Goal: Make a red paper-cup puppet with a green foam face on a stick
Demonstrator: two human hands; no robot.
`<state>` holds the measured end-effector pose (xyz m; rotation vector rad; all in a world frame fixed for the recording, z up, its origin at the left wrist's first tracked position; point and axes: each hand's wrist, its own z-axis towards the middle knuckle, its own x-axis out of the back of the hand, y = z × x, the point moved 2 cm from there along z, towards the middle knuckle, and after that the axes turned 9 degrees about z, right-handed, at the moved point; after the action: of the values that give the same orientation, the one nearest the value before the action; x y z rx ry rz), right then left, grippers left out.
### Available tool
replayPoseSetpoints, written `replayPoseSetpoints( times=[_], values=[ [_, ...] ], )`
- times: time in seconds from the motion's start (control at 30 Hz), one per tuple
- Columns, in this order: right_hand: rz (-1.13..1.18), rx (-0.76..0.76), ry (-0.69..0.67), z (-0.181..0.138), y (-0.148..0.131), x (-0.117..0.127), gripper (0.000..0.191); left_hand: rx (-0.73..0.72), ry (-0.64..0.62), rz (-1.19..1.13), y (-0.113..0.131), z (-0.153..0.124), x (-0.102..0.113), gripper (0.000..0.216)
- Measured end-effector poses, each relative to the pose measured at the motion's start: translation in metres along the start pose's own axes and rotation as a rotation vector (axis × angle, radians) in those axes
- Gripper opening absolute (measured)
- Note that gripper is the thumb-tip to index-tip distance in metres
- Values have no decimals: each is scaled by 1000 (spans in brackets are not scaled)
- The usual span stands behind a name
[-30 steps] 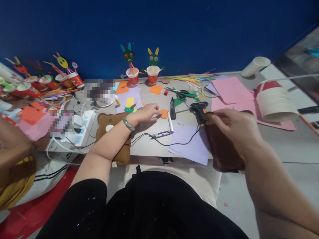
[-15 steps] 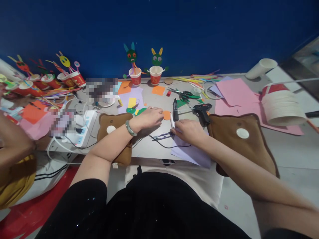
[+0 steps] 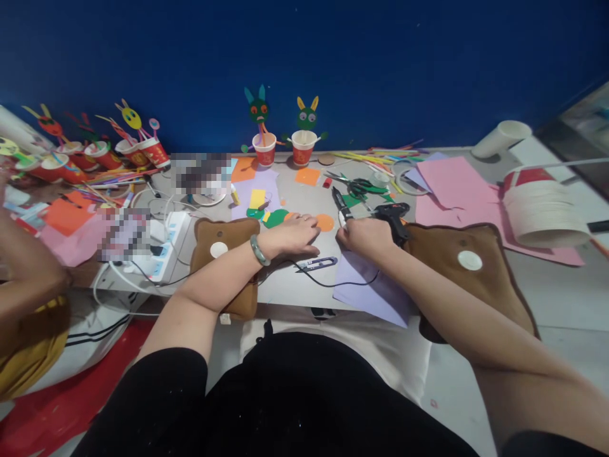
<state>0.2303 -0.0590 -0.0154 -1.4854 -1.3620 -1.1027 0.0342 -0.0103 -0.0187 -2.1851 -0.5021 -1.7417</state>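
Observation:
My left hand point(image 3: 291, 235) lies flat on the grey table point(image 3: 285, 289), fingers stretched out, just left of an orange paper circle point(image 3: 325, 222). That forearm rests on a brown cushion point(image 3: 219, 251). My right hand point(image 3: 365, 236) is closed round the lower end of a pen point(image 3: 341, 208), whose black part sticks out above the fingers. The right forearm lies across a second brown cushion point(image 3: 469, 263). Thread snips point(image 3: 316, 262) lie between the two hands, and a black glue gun point(image 3: 392, 216) sits just right of my right hand. A purple sheet point(image 3: 373, 289) lies under the right wrist.
Paper cups with rabbit figures point(image 3: 265, 147) stand by the blue wall, with more at the far left point(image 3: 143, 149). Scissors point(image 3: 356, 186), pink sheets point(image 3: 451, 184), a stack of cups point(image 3: 542, 212) and a power strip point(image 3: 164, 247) surround the hands. Another person's arm point(image 3: 23, 279) is at the left.
My right hand laid the brown cushion down at the right, moved left to the pens and closed on one. The left hand stayed almost still.

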Motion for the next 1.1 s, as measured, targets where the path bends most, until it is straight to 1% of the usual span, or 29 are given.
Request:
replayPoseSetpoints(
  times=[0.13,0.27,0.4,0.5,0.57,0.63,0.7,0.77,0.87,1.0,1.1],
  values=[
    [4,-52,16,15,16,3,56,10,-6,-21,4,0,0,43],
    [-5,-69,60,27,33,7,53,6,-6,-45,6,4,-4,53],
    [5,-45,109,31,44,10,53,-5,9,-44,8,7,-4,58],
    [-13,-36,106,29,46,12,52,15,-17,-35,10,3,2,59],
    [-28,-33,92,25,46,13,51,87,-30,-15,12,-2,9,59],
    [-39,-25,84,17,47,12,50,223,-48,1,13,-9,17,61],
    [-49,-25,81,6,48,10,47,361,-102,-5,16,-15,24,65],
    [-61,-14,77,-5,50,7,44,427,-163,-24,21,-19,27,67],
    [-103,12,60,-20,55,1,40,400,-179,-52,28,-18,24,68],
    [-147,63,43,-25,59,-6,42,353,-120,-71,29,-10,11,77],
    [-143,79,78,-23,62,-10,45,309,-79,-88,26,-5,2,76]
  ],
)
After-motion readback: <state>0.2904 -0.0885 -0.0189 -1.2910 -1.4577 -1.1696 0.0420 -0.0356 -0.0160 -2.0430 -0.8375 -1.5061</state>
